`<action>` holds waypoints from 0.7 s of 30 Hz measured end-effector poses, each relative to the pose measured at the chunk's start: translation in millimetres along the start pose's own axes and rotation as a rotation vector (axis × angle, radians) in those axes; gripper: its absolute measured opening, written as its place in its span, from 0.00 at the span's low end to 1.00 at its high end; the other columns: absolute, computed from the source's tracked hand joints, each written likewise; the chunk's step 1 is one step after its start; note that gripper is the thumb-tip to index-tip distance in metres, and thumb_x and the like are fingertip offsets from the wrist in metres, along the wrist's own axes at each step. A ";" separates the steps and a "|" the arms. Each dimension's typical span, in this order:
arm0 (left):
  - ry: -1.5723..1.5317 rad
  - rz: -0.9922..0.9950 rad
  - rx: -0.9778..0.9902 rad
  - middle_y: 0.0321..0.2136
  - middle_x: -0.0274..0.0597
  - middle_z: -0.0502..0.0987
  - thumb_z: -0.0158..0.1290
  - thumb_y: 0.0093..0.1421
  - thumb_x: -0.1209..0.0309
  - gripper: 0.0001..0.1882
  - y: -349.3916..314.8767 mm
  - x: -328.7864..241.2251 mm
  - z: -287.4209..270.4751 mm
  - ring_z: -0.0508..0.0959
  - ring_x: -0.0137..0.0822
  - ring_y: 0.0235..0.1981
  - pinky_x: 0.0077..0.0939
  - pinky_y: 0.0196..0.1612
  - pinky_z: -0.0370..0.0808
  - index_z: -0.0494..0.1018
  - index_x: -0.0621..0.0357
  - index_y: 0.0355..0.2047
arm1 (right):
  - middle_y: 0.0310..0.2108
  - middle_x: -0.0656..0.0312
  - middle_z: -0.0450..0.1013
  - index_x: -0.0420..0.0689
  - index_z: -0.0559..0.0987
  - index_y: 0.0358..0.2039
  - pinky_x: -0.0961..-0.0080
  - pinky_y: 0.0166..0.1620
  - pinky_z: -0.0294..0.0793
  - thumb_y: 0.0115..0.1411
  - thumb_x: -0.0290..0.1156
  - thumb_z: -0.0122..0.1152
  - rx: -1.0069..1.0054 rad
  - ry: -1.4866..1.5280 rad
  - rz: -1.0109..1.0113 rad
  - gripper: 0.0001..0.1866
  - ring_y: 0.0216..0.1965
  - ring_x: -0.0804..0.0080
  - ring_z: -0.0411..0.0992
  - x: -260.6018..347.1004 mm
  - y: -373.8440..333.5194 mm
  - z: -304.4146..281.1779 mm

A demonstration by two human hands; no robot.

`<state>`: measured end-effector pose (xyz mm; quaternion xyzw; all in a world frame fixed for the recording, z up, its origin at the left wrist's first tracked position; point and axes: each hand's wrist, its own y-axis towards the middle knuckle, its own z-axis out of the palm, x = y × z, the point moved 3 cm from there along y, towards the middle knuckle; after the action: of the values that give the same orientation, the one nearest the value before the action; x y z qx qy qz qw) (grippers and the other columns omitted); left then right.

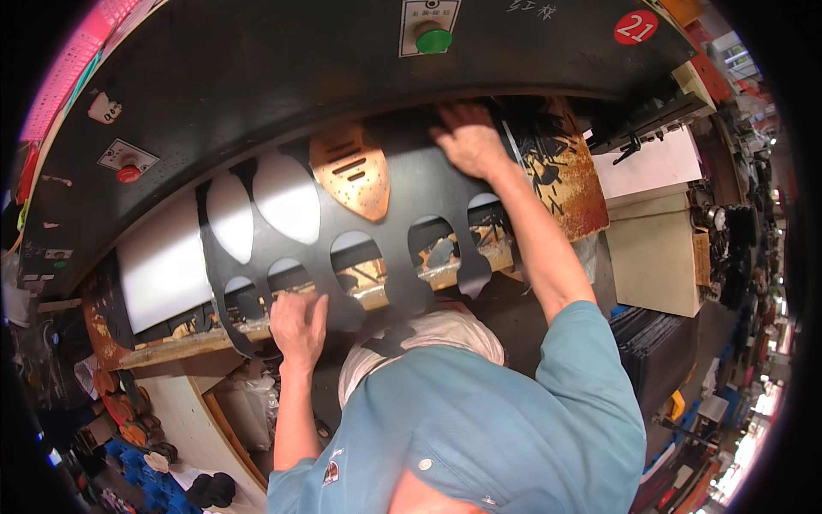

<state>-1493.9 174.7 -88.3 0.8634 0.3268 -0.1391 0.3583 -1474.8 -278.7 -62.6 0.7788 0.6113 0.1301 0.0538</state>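
Note:
A black flexible sheet (pixel 411 184) with several sole-shaped cutouts lies across the machine bed, its scalloped near edge hanging toward me. On it rests a copper-coloured cutting die (pixel 351 176), pointed toward me, with slots and small holes. My left hand (pixel 298 327) is closed at the sheet's near edge, between cutouts; its fingertips are partly hidden. My right hand (pixel 471 141) lies flat with fingers spread on the sheet's far right part, right of the die. Slight blur softens its fingers.
Above the bed spans a dark machine beam with a green button (pixel 434 39) and a red button (pixel 128 173). A white board (pixel 167 261) shows at the left. A worn, stained board (pixel 569 171) lies right of my right hand. Stacked black sheets (pixel 655 343) stand at the right.

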 end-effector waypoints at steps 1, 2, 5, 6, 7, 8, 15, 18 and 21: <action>-0.010 -0.002 0.007 0.28 0.43 0.77 0.69 0.59 0.76 0.10 -0.3 0.6 -1.2 0.76 0.49 0.30 0.44 0.36 0.69 0.76 0.57 0.34 | 0.72 0.46 0.66 0.46 0.69 0.73 0.50 0.76 0.56 0.75 0.51 0.49 -0.037 -0.104 0.056 0.33 0.73 0.43 0.61 -19.9 11.9 1.7; -0.026 0.005 0.012 0.28 0.43 0.77 0.69 0.59 0.76 0.10 -0.8 0.7 -1.3 0.76 0.49 0.30 0.44 0.36 0.69 0.76 0.56 0.34 | 0.70 0.44 0.68 0.45 0.70 0.72 0.49 0.74 0.58 0.76 0.47 0.48 -0.062 -0.073 0.136 0.30 0.71 0.42 0.63 -42.6 17.4 -0.5; -0.040 -0.022 0.055 0.28 0.41 0.78 0.71 0.57 0.75 0.12 -2.1 3.3 1.7 0.76 0.47 0.29 0.42 0.34 0.68 0.76 0.55 0.34 | 0.58 0.43 0.78 0.39 0.80 0.60 0.50 0.67 0.69 0.75 0.44 0.51 -0.139 -0.108 0.427 0.25 0.63 0.40 0.72 -83.6 22.7 -15.6; -0.058 -0.028 0.042 0.28 0.40 0.78 0.71 0.57 0.74 0.12 -2.4 4.0 1.5 0.76 0.47 0.28 0.42 0.33 0.67 0.76 0.54 0.35 | 0.56 0.42 0.79 0.37 0.82 0.57 0.51 0.66 0.70 0.75 0.43 0.53 -0.084 -0.124 0.559 0.24 0.61 0.42 0.73 -85.0 17.0 -20.6; -0.069 -0.041 0.068 0.26 0.40 0.78 0.71 0.57 0.75 0.12 -2.3 3.8 2.2 0.76 0.46 0.27 0.42 0.33 0.67 0.76 0.54 0.33 | 0.55 0.42 0.79 0.37 0.82 0.56 0.52 0.65 0.72 0.73 0.42 0.56 -0.280 0.044 0.429 0.23 0.59 0.41 0.75 -68.6 10.7 -27.1; -0.109 -0.052 0.075 0.25 0.40 0.78 0.71 0.57 0.76 0.12 -0.6 4.2 1.3 0.76 0.46 0.27 0.41 0.33 0.68 0.76 0.55 0.33 | 0.54 0.42 0.80 0.36 0.83 0.55 0.52 0.63 0.74 0.72 0.41 0.60 -0.460 0.198 0.334 0.22 0.57 0.41 0.76 -42.1 -1.1 -28.9; -0.425 -0.238 0.065 0.35 0.48 0.82 0.60 0.64 0.83 0.10 80.6 18.0 -5.2 0.80 0.49 0.34 0.39 0.41 0.77 0.80 0.63 0.45 | 0.68 0.31 0.62 0.32 0.69 0.70 0.47 0.69 0.67 0.51 0.45 0.81 -0.023 0.466 -0.043 0.51 0.67 0.31 0.63 161.2 -33.3 -3.7; -0.342 -0.120 0.092 0.56 0.62 0.80 0.56 0.68 0.80 0.18 141.5 28.8 35.7 0.79 0.60 0.59 0.48 0.62 0.77 0.77 0.68 0.57 | 0.69 0.30 0.56 0.34 0.69 0.70 0.43 0.68 0.67 0.47 0.45 0.83 -0.013 0.282 -0.020 0.54 0.65 0.30 0.60 179.2 -19.1 2.6; -0.139 -0.038 0.178 0.67 0.63 0.73 0.57 0.68 0.77 0.22 163.4 30.3 70.8 0.69 0.61 0.71 0.51 0.74 0.66 0.74 0.71 0.62 | 0.68 0.33 0.60 0.36 0.75 0.66 0.46 0.66 0.71 0.43 0.41 0.80 -0.003 0.345 0.004 0.48 0.64 0.31 0.64 170.4 -10.3 6.3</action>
<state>-1363.1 51.9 -66.3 0.8737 0.3040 -0.2337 0.2993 -1445.5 -111.1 -47.8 0.7460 0.6098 0.2628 -0.0508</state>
